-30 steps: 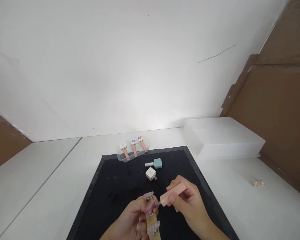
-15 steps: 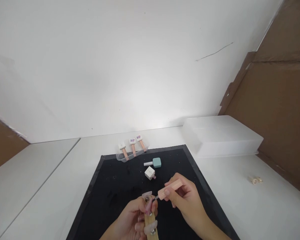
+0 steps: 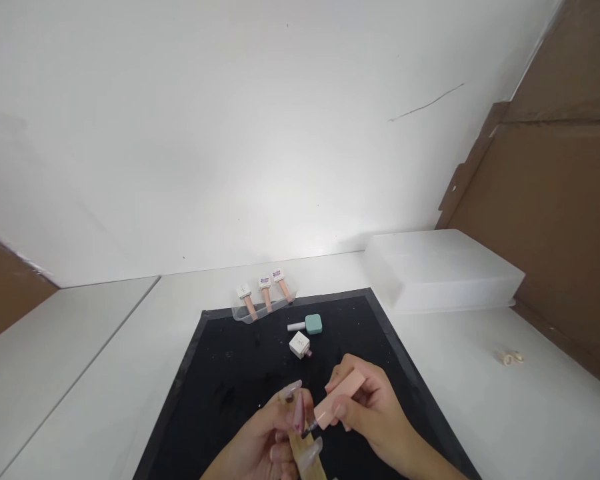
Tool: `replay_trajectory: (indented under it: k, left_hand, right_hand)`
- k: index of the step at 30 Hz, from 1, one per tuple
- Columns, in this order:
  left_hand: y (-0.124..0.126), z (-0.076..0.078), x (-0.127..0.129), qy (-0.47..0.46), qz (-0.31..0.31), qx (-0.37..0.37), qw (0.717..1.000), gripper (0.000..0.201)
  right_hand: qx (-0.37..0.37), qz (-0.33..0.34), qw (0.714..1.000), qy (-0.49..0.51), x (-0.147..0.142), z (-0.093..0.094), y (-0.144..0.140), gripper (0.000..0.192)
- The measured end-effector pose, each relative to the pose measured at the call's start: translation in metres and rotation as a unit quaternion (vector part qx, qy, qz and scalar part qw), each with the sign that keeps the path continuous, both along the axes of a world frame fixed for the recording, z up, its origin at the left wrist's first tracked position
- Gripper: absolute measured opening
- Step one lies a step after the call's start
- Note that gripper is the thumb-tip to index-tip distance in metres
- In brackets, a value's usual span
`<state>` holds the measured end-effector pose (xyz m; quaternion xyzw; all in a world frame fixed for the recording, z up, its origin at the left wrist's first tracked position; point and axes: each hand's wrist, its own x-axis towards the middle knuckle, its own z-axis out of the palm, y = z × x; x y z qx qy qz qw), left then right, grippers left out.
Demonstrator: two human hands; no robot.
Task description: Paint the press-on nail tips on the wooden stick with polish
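Note:
My left hand (image 3: 267,430) is closed around a wooden nail display stick (image 3: 301,448) with false nails mounted along it. A pink false nail (image 3: 299,413) stands out by my thumb and fingertips; a clear false nail (image 3: 310,455) sits lower on the stick. Between thumb and fingers, my right hand (image 3: 370,407) grips the peach cap of a nail polish brush (image 3: 337,400). Its dark bristle tip is close beside the pink nail's lower end; whether they touch I cannot tell. An uncapped white nail polish bottle (image 3: 299,345) lies on the black mat (image 3: 240,373) beyond my hands.
A teal bottle (image 3: 313,324) with a pale cap lies behind the white one. Three peach-capped bottles rest in a clear tray (image 3: 250,317) at the mat's far edge. At right are a translucent plastic box (image 3: 455,287), small beige rings (image 3: 511,358) and a cardboard wall (image 3: 550,200).
The brush tip has moved down from the pink nail's upper part to near its lower end. My left hand has turned the stick slightly, so the nails sit at a different angle.

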<state>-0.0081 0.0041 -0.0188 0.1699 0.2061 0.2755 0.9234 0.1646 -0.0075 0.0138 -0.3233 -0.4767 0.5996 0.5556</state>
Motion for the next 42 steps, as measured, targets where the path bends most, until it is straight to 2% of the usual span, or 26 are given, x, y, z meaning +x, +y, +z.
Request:
replay_trajectory:
  k: [5, 10, 16, 22, 25, 28, 30, 34, 39, 42]
  left_hand:
    - [-0.004, -0.001, 0.001, 0.021, -0.012, -0.018, 1.000, 0.006]
    - [-0.005, -0.006, 0.001, 0.040, 0.005, -0.034, 0.999, 0.006]
    - [-0.005, 0.003, 0.003, 0.079, -0.006, 0.004, 0.997, 0.005]
    - [-0.006, -0.004, 0.000, 0.099, -0.003, 0.011, 0.995, 0.006]
    - [-0.005, -0.002, 0.000, 0.101, -0.003, 0.008, 0.995, 0.008]
    - [-0.004, 0.006, 0.003, 0.108, -0.001, 0.023, 0.994, 0.007]
    - [-0.004, 0.010, 0.005, 0.127, -0.001, 0.025, 0.992, 0.006]
    - [-0.005, 0.007, 0.004, 0.151, -0.006, 0.013, 0.988, 0.009]
    - [-0.005, -0.001, 0.001, 0.157, -0.017, 0.046, 0.986, 0.003]
    - [-0.006, 0.000, 0.002, 0.159, -0.013, 0.049, 0.986, 0.003]
  right_hand:
    - [-0.001, -0.015, 1.000, -0.011, -0.002, -0.003, 0.001, 0.028]
    - [-0.007, -0.029, 1.000, -0.004, -0.003, -0.009, 0.002, 0.025]
    - [0.010, -0.066, 0.998, -0.015, -0.003, -0.009, 0.004, 0.024]
    - [0.005, -0.089, 0.996, -0.012, -0.002, -0.006, 0.006, 0.026]
    - [0.005, -0.064, 0.998, 0.010, 0.000, -0.006, 0.005, 0.027]
    - [0.013, -0.006, 1.000, 0.018, 0.001, -0.005, 0.003, 0.030]
    - [0.017, 0.009, 1.000, 0.009, 0.000, -0.005, 0.002, 0.030]
    - [0.018, -0.024, 0.999, -0.026, 0.000, -0.006, 0.003, 0.028]
    - [0.026, -0.092, 0.995, -0.041, 0.001, -0.004, 0.007, 0.031]
    - [0.019, -0.064, 0.998, -0.020, 0.002, -0.002, 0.005, 0.031]
